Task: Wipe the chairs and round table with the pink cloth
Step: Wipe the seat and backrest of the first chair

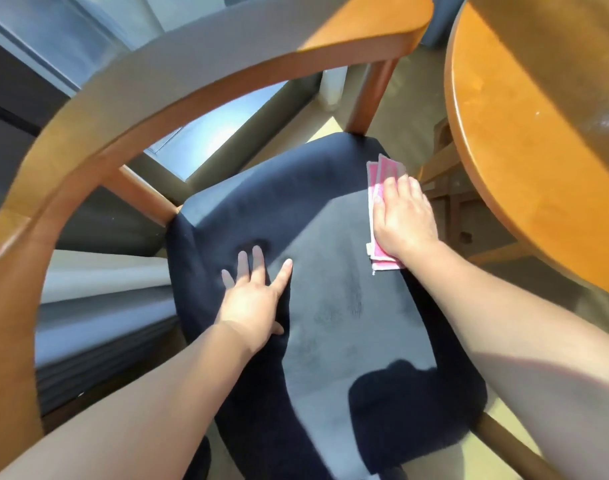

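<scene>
— Hands are both down on the chair seat [330, 306]. My left hand [253, 299] lies palm down on the near-left part of the dark cushion, fingers straight and spread.

— And the right?

— My right hand [405, 220] is farther out, flat on the pink cloth [384, 168], fingers straight and close together, pressing it to the cushion. No pinch that I can see.

— Where exactly is the cloth?

— It's folded, at the seat's right edge, under my right palm. A pink corner shows past the fingertips, and another strip pokes out by the wrist. It lies well apart from the left hand, with bare cushion between them.

— Beyond that?

— Sunlight falls across the middle of the cushion. The curved wooden backrest [192, 64] arcs over the far side of the seat. Off to the right, the round table [521, 133] stands just beside the chair, its rim near the side where the cloth lies.
</scene>
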Demonstrator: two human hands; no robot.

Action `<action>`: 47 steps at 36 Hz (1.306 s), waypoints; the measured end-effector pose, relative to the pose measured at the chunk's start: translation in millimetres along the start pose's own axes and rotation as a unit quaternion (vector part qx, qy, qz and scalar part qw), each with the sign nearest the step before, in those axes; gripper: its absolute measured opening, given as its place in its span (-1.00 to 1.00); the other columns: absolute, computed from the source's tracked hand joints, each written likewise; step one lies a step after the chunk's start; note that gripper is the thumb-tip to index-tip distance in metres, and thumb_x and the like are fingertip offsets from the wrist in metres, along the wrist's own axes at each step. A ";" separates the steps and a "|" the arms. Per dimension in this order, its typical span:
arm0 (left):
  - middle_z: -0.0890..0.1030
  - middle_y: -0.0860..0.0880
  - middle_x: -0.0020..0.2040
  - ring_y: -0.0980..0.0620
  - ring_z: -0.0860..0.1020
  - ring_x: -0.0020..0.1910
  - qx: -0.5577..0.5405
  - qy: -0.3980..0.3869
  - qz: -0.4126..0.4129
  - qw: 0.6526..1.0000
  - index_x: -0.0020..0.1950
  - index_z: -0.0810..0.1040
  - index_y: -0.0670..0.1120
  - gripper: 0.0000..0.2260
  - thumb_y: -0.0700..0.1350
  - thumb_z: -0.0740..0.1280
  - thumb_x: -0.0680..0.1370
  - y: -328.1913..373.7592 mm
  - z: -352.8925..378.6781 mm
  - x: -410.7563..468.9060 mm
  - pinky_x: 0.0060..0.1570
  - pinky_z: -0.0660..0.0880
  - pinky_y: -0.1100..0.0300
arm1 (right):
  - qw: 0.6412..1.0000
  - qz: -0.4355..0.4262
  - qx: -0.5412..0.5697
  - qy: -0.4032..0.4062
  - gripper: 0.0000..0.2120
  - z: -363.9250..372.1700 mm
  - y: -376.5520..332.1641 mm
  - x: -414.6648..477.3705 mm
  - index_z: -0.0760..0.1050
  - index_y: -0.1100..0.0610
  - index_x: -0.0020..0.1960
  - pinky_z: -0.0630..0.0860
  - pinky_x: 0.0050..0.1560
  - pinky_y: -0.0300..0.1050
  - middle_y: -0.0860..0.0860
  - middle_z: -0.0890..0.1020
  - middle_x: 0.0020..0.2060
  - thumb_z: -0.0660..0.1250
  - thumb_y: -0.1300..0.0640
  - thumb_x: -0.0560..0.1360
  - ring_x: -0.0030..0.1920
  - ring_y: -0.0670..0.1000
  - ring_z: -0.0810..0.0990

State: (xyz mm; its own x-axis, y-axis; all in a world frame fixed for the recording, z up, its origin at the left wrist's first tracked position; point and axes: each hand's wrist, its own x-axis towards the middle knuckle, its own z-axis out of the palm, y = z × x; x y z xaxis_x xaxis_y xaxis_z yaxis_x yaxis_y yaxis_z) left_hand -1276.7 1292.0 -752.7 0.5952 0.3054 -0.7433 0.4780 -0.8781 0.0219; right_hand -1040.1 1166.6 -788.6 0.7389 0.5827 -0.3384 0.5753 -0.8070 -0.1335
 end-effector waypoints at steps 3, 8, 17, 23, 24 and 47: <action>-0.29 -0.26 0.51 -0.33 -0.26 0.47 -0.003 -0.002 0.001 1.000 0.50 -0.35 0.11 -0.03 0.11 0.40 0.47 -0.6 1.8 1.5 0.40 -0.06 -0.27 | 0.998 -0.049 -0.050 0.003 -0.49 -12.1 -22.4 31.0 0.41 0.26 0.34 0.22 0.40 0.22 0.31 0.47 0.28 -0.07 0.01 0.58 0.30 0.36 0.39; -0.30 -0.25 0.51 -0.33 -0.29 0.46 -0.014 -0.006 0.000 1.000 0.49 -0.36 0.13 -0.02 0.06 0.42 0.46 -1.6 4.4 4.4 0.39 -0.11 -0.29 | 0.981 -0.136 -0.139 -0.006 -0.47 -13.2 -78.0 68.8 0.04 0.15 0.58 0.07 0.46 0.25 0.14 0.22 0.52 -0.08 0.01 0.64 0.44 0.39 0.17; -0.30 -0.23 0.52 -0.29 -0.29 0.47 -0.033 0.005 0.009 0.999 0.50 -0.32 0.14 -0.04 0.04 0.42 0.47 -5.5 4.8 2.6 0.42 -0.12 -0.25 | 0.974 -0.161 -0.159 -0.016 -0.44 -11.7 -77.7 61.8 0.00 0.10 0.59 0.00 0.50 0.21 0.10 0.14 0.56 -0.14 -0.04 0.63 0.51 0.35 0.09; -0.28 -0.20 0.52 -0.26 -0.27 0.48 -0.039 0.017 0.014 0.999 0.51 -0.30 0.14 -0.05 0.10 0.41 0.45 -6.1 2.7 -3.7 0.43 -0.11 -0.21 | 0.984 -0.145 -0.097 -0.023 -0.45 -8.7 -41.2 11.7 0.36 0.12 0.43 0.25 0.35 0.28 0.15 0.44 0.40 -0.13 -0.06 0.59 0.32 0.34 0.40; -0.28 -0.19 0.53 -0.25 -0.28 0.49 -0.052 0.026 0.015 0.998 0.52 -0.28 0.15 -0.05 0.10 0.42 0.45 -6.6 3.2 -5.1 0.43 -0.12 -0.20 | 0.988 -0.131 -0.087 -0.016 -0.45 -7.1 -34.6 3.4 0.39 0.14 0.39 0.25 0.35 0.28 0.18 0.48 0.34 -0.15 -0.06 0.59 0.27 0.34 0.41; 0.48 0.02 -0.02 -0.05 0.51 -0.06 -0.005 0.068 0.040 0.997 0.06 0.43 0.00 -0.88 -0.11 0.14 0.59 -67.6 -24.7 -110.5 -0.14 0.49 0.06 | 0.989 -0.141 -0.049 -0.013 -0.47 49.6 -109.3 -85.9 0.01 0.10 0.59 -0.30 0.51 0.13 0.05 0.04 0.58 -0.13 -0.02 0.65 0.57 0.19 -0.11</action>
State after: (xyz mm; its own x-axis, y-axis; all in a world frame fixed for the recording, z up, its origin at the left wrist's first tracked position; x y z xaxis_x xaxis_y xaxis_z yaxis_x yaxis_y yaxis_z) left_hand -1358.8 1326.7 -655.6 0.7134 0.2814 -0.6417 0.4314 -0.8980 0.0859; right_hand -1183.9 1200.0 -791.2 0.5352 0.7797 -0.3250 0.7894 -0.5986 -0.1360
